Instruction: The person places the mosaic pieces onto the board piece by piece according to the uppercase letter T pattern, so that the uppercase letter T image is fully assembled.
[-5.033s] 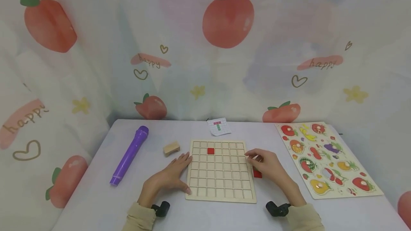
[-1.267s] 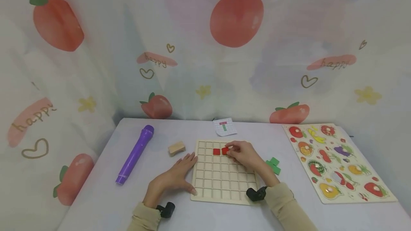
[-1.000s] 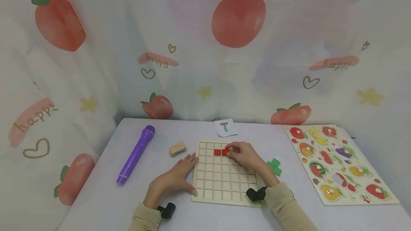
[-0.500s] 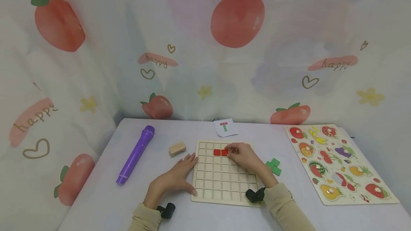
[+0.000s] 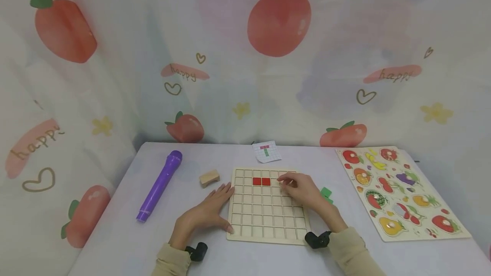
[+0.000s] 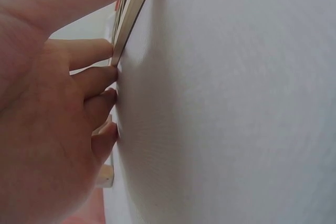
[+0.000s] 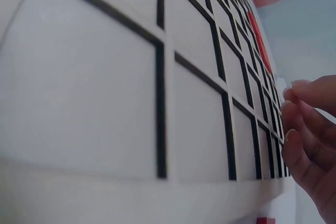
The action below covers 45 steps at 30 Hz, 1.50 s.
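Note:
Two red square tiles [image 5: 261, 181] sit side by side in the second row of a pale wooden grid board [image 5: 258, 220]. Just right of them, over the board's upper right part, my right hand [image 5: 301, 188] hovers with bent, relaxed fingers. Nothing shows between its thumb and fingertips in the right wrist view, where the grid board [image 7: 197, 85] fills much of the picture. My left hand [image 5: 205, 212] lies spread along the board's left edge, fingertips and thumb touching it. Green square tiles [image 5: 326, 192] lie beyond the board's right edge, partly hidden by my right forearm.
A paper card [image 5: 266, 151] with a red and green T pattern lies behind the board. Left are a small wooden block [image 5: 209, 178] and a purple microphone-shaped toy [image 5: 159, 185]. A fruit puzzle board [image 5: 400, 195] lies right. Low in the right wrist view shows a red piece [image 7: 265, 221].
My right hand has brought a second red tile from the board's right side, set it beside the first, let go and drawn back rightward. My left hand stays at the board's edge.

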Available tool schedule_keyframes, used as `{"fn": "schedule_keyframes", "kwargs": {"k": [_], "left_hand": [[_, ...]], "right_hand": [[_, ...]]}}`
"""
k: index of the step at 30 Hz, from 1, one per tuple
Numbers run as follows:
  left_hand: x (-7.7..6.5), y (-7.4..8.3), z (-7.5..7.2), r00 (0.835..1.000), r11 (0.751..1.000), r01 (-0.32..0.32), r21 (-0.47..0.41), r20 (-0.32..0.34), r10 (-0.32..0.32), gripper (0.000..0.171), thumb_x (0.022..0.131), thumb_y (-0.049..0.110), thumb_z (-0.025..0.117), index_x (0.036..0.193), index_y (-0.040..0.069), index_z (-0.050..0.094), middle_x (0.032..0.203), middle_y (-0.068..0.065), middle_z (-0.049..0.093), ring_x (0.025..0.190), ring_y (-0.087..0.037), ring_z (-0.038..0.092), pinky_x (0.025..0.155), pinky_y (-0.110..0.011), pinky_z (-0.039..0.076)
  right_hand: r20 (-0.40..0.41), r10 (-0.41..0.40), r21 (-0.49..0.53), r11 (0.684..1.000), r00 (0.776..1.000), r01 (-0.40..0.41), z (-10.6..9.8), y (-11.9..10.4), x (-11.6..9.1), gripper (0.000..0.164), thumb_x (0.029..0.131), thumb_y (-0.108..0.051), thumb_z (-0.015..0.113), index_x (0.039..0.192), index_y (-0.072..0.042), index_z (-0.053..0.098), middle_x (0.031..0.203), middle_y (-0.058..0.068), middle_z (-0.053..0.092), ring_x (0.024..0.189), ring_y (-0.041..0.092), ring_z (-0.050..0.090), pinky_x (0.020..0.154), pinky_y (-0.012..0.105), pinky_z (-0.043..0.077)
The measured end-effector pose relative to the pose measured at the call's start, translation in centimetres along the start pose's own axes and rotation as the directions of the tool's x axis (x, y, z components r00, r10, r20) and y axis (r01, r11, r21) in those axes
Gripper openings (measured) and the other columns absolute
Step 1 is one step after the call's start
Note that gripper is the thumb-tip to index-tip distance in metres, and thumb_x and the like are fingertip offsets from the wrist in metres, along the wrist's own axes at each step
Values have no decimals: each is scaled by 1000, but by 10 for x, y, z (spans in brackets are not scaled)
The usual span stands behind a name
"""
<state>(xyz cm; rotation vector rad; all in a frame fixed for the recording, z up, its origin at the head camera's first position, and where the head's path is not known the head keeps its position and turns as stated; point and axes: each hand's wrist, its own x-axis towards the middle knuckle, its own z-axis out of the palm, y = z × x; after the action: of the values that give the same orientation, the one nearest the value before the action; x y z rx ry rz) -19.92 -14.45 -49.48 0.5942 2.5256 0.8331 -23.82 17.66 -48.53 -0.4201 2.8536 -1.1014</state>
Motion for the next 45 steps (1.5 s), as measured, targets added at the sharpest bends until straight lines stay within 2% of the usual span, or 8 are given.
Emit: {"fn": "schedule_keyframes", "kwargs": {"k": [7, 13, 25, 29, 33, 39, 45], "left_hand": [[-2, 2, -2, 1000, 1000, 0, 3, -3, 0, 119, 71, 34, 93, 162, 2, 25, 173, -15, 13, 161, -33, 7, 132, -53, 7], [-1, 4, -2, 1000, 1000, -2, -7, -4, 2, 119, 70, 33, 93, 162, 2, 25, 173, -15, 13, 161, -34, 7, 132, -54, 7], [-3, 6, -3, 1000, 1000, 2, -16, -4, -2, 119, 70, 32, 93, 162, 2, 25, 172, -16, 14, 161, -35, 7, 132, -54, 7], [-3, 6, -3, 1000, 1000, 6, -14, -3, -6, 119, 70, 32, 93, 163, 3, 24, 173, -14, 12, 161, -34, 7, 132, -54, 6], [-3, 5, -2, 1000, 1000, 7, -17, -3, -7, 120, 70, 32, 94, 163, 4, 24, 173, -13, 12, 161, -32, 6, 132, -53, 6], [-3, 3, -2, 1000, 1000, -1, -23, -6, 0, 120, 70, 34, 94, 163, 3, 24, 173, -14, 12, 161, -32, 7, 132, -53, 7], [-2, 3, -1, 1000, 1000, -2, -21, -8, 2, 120, 70, 34, 93, 163, 3, 24, 173, -14, 12, 161, -32, 7, 132, -53, 7]], "right_hand": [[-26, 24, 13, 1000, 999, -24, -15, 9, -17, 20, 94, -5, 71, 113, -5, 75, 95, 4, 72, 77, 13, 58, 63, 20, 51], [-27, 54, 35, 998, 998, -53, -27, 23, -28, 21, 94, -4, 69, 115, -3, 73, 94, 6, 70, 68, 13, 57, 55, 20, 51], [-53, 94, -60, 993, 994, -97, -35, 42, -47, 20, 93, -6, 72, 113, -6, 75, 102, 5, 75, 82, 15, 61, 69, 21, 55], [-36, 113, -58, 992, 993, -115, -39, 44, -51, 22, 91, -8, 74, 113, -4, 74, 94, 2, 71, 82, 16, 59, 67, 21, 53], [-22, 103, -63, 993, 994, -104, -42, 46, -52, 25, 88, -10, 79, 112, -3, 75, 88, 0, 66, 79, 15, 55, 63, 20, 48], [-7, 47, -106, 993, 999, -47, -43, 46, -52, 23, 84, -10, 82, 106, -3, 77, 87, 1, 61, 76, 14, 50, 60, 21, 43], [-16, 54, -111, 992, 998, -55, -40, 46, -51, 23, 83, -7, 82, 104, -5, 72, 85, 1, 59, 75, 14, 49, 59, 21, 41]]}}
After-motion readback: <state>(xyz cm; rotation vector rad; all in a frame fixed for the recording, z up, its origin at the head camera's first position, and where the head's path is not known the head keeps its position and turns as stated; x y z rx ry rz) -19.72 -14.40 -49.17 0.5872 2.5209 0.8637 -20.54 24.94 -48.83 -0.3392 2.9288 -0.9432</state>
